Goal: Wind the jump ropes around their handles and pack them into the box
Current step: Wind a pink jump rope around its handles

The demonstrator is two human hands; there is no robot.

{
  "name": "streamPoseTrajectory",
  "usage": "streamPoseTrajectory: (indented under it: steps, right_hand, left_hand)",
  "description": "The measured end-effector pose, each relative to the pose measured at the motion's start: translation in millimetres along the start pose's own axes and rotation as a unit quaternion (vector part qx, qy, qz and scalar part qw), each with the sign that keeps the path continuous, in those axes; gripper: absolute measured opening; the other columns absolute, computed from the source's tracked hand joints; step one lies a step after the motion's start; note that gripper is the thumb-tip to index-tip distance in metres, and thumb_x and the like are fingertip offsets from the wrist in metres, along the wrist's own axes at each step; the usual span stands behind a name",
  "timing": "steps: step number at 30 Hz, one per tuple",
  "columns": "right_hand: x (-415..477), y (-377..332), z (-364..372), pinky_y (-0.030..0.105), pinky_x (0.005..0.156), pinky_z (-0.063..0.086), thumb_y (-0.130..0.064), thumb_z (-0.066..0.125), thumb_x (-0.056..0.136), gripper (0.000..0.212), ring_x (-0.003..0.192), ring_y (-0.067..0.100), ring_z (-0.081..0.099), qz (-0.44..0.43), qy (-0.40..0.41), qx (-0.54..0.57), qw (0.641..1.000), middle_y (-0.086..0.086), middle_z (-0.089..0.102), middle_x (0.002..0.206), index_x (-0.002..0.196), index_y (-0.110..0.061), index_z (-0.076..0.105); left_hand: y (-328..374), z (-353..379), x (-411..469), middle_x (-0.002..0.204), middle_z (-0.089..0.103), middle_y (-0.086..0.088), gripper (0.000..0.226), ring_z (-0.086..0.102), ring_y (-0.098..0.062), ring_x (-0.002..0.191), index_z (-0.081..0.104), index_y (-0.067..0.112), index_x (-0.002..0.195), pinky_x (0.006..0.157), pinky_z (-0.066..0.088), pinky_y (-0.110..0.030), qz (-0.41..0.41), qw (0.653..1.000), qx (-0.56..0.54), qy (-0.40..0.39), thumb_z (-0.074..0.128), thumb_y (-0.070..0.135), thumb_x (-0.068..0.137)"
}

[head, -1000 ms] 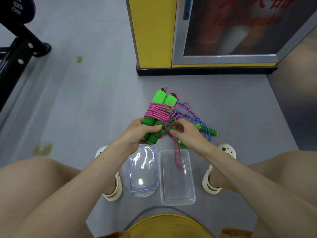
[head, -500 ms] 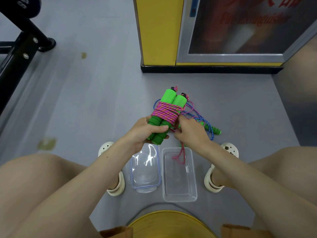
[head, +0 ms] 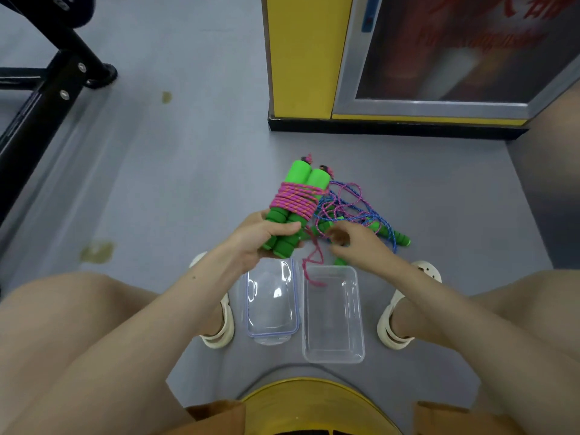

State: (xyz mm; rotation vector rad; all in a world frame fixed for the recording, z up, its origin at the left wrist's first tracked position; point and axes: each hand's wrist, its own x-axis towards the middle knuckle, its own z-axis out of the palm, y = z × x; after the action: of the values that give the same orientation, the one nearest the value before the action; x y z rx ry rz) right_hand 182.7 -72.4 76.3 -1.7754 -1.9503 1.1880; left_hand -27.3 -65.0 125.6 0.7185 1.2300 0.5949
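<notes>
Two handles (head: pixel 300 175) side by side, left hand (head: pixel 254 243) gripping, tips pointing forward

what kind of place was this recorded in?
Probably a gym or fitness room: a black bolted equipment frame at left, a plain grey floor, and green-handled jump ropes.

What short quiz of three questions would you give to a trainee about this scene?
1. True or false: the clear box already holds a wound rope.
2. Which hand grips the wound green handles?
3. Fill in: the lid lies on the floor to the ____ of the box.

Key: 1 false; 2 the left hand; 3 left.
</notes>
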Motion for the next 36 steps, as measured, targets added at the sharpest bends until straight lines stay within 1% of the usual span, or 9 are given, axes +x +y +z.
streamPoseTrajectory:
  steps: [4,7,10,13,15,18,20,25,36]
  right_hand:
    - [3.3,-23.4,11.6,0.036,0.077,0.054,-0.006,0.066,0.079,0.013,0.082,0.025,0.068,-0.042,0.024,0.154,0.987,0.012,0.071,0.086,0.092,-0.007,0.067]
    - [3.1,-28.2,12.8,0.021,0.054,0.048,-0.003,0.065,0.083,0.007,0.052,0.004,0.058,-0.037,0.053,0.213,0.975,0.008,0.063,0.065,0.081,-0.010,0.065]
    - [6.3,-29.5,5.2,0.009,0.053,0.039,-0.011,0.070,0.082,0.005,0.049,-0.006,0.053,-0.039,0.094,0.152,0.983,-0.001,0.062,0.064,0.083,-0.013,0.066]
    - [5.1,-31.5,1.7,0.008,0.047,0.037,-0.021,0.061,0.091,0.020,0.038,-0.001,0.048,-0.003,0.039,0.085,0.996,-0.005,0.056,0.049,0.072,-0.015,0.064]
    - [3.3,-33.3,1.6,0.012,0.043,0.035,-0.024,0.055,0.096,0.029,0.033,0.002,0.043,0.041,0.004,0.110,0.993,-0.001,0.053,0.045,0.073,-0.010,0.065]
    - [1.3,-36.8,-0.4,0.018,0.037,0.025,-0.024,0.051,0.097,0.029,0.033,0.007,0.032,0.112,-0.058,0.227,0.966,0.003,0.049,0.046,0.083,-0.004,0.066]
    - [0.8,-37.2,-3.0,0.018,0.038,0.023,-0.023,0.057,0.094,0.022,0.036,0.008,0.031,0.129,-0.094,0.234,0.959,0.002,0.048,0.047,0.089,-0.003,0.067]
    - [-3.4,-39.1,-5.0,0.018,0.039,0.027,-0.018,0.060,0.092,0.021,0.041,0.010,0.037,0.129,-0.108,0.199,0.965,0.005,0.052,0.052,0.089,0.001,0.068]
    - [-3.5,-54.3,-4.3,0.015,0.040,0.027,-0.009,0.048,0.097,0.023,0.042,0.005,0.034,0.093,-0.085,0.299,0.946,0.005,0.059,0.063,0.086,0.002,0.065]
  left_hand:
    - [-5.9,11.7,-1.7,0.084,0.071,-0.003,0.019,0.071,-0.026,0.076,0.062,0.016,0.098,0.066,0.052,-0.030,0.005,0.999,-0.016,-0.045,0.067,0.006,0.083]
    - [0.1,10.6,2.3,0.081,0.071,-0.005,0.024,0.071,-0.024,0.073,0.062,0.014,0.103,0.063,0.054,-0.028,0.016,1.000,0.003,-0.008,0.069,0.005,0.081]
    - [1.7,8.5,6.5,0.078,0.071,-0.004,0.036,0.071,-0.022,0.068,0.060,0.010,0.112,0.061,0.055,-0.028,0.015,0.999,0.028,0.036,0.073,0.005,0.079]
    - [0.3,8.4,7.9,0.076,0.068,-0.006,0.035,0.068,-0.020,0.062,0.059,0.010,0.108,0.054,0.053,-0.026,0.023,0.996,0.063,0.063,0.074,0.002,0.078]
    - [-2.1,9.7,9.2,0.080,0.066,-0.009,0.034,0.066,-0.022,0.064,0.058,0.011,0.104,0.055,0.053,-0.028,0.054,0.987,0.125,0.083,0.076,0.002,0.076]
    - [-8.5,10.5,13.8,0.086,0.065,-0.004,0.039,0.061,-0.024,0.078,0.058,0.018,0.103,0.070,0.051,-0.035,0.140,0.914,0.354,0.138,0.080,0.021,0.071]
    - [-10.8,11.8,12.9,0.092,0.066,-0.003,0.044,0.060,-0.026,0.085,0.057,0.021,0.109,0.074,0.049,-0.036,0.160,0.861,0.451,0.172,0.078,0.032,0.072]
    - [-16.8,14.8,12.2,0.100,0.067,-0.006,0.044,0.061,-0.032,0.093,0.049,0.021,0.122,0.071,0.045,-0.036,0.189,0.783,0.552,0.218,0.068,0.032,0.083]
    - [-26.6,34.5,12.8,0.101,0.061,-0.005,0.048,0.059,-0.028,0.087,0.038,0.017,0.131,0.059,0.032,-0.033,0.210,0.681,0.652,0.260,0.055,0.012,0.087]
